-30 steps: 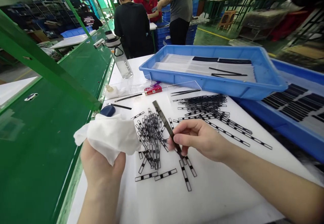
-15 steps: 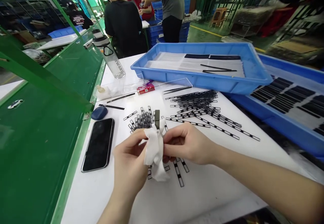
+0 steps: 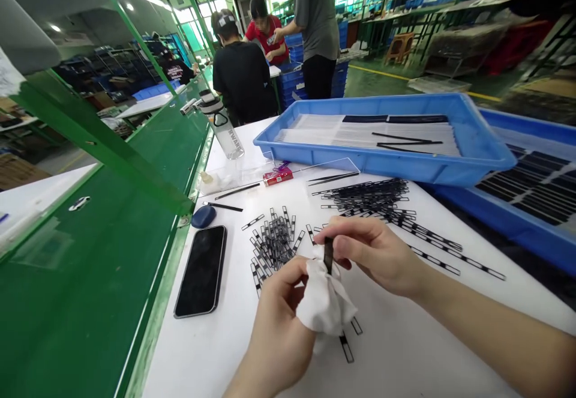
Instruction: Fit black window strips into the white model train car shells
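Our right hand [image 3: 371, 257] pinches a black strip [image 3: 329, 255] upright between thumb and fingers, its lower end buried in a white wipe [image 3: 326, 299] that our left hand [image 3: 281, 308] closes around. Both hands are closed and meet just above the white tabletop [image 3: 387, 350], beside the right edge of a heap of small black-and-white frames [image 3: 272, 245]. Longer strips [image 3: 373, 200] lie farther right and a black phone [image 3: 201, 272] lies left, face up.
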### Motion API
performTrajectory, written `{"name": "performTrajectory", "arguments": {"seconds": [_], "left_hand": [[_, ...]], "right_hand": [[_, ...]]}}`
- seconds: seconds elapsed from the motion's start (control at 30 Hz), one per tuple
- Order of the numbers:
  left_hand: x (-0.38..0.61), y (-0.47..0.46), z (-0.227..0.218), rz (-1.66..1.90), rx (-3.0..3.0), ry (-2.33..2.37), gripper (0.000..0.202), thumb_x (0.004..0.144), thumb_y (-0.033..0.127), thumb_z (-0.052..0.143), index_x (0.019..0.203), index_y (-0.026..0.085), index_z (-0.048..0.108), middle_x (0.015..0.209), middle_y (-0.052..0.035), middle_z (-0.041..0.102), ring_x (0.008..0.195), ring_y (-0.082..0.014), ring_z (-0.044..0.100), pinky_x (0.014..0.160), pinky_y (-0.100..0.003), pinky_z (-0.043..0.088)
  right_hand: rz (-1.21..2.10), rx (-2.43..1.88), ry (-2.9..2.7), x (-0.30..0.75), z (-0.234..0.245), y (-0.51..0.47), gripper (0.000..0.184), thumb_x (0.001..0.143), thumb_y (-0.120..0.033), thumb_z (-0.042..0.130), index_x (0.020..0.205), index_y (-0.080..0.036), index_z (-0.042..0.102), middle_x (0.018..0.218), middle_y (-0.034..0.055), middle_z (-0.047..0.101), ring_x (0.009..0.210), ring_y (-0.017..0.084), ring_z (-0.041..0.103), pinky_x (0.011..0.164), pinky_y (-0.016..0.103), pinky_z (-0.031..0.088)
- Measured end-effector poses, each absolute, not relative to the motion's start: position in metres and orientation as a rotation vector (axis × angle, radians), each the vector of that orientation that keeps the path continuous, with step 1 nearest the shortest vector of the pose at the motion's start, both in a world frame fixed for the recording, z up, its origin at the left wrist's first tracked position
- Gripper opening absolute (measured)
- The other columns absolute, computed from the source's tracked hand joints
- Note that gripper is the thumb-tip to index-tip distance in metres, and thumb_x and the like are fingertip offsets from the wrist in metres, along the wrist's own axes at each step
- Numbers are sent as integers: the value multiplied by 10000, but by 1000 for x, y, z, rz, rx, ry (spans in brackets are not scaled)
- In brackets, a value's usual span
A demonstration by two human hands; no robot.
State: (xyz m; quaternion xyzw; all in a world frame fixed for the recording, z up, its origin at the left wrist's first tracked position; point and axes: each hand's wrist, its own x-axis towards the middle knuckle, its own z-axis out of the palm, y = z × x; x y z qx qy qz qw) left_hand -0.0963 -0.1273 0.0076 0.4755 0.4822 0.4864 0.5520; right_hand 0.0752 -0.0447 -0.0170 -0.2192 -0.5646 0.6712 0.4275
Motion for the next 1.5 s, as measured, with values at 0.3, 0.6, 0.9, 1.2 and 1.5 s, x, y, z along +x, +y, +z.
{"name": "performTrajectory", "arguments": {"seconds": [0.3,0.6,0.9,1.2,1.5], "left_hand": [[-101,-125,4,1045,1142,1129,144,862,336,819,871,196,789,870,-48,716,725,-177,564,688,-276,502],[-106,-122,-3,991,1154,1065,67,813,135,752,826,200,765,740,25,590,694,-134,504,652,-227,443],[-106,-123,-5,970,1210,1074,46,835,185,807,825,205,766,765,27,585,724,-140,516,646,-227,420],[-108,-124,-5,910,1298,1077,97,849,137,717,816,220,753,746,36,566,721,-142,494,648,-250,387],[-106,-122,-3,863,1338,1097,103,881,200,666,862,220,765,801,9,634,739,-170,544,671,-284,417]], "right_hand": [[1796,-490,-1301,75,-12,-43,192,882,-379,872,906,-189,873,700,37,715,576,98,594,506,217,460],[1740,-455,-1178,75,-15,-38,169,845,-412,895,872,-247,877,810,36,772,569,78,548,473,210,425],[1671,-484,-1040,78,-9,-31,235,782,-470,930,802,-247,861,776,22,764,526,73,504,442,220,388],[1633,-506,-974,86,-6,-24,283,759,-506,940,815,-239,863,598,-27,617,515,69,474,434,188,385],[1648,-510,-893,92,-2,-20,296,721,-507,964,817,-249,857,554,-61,445,539,78,407,434,160,397]]}}
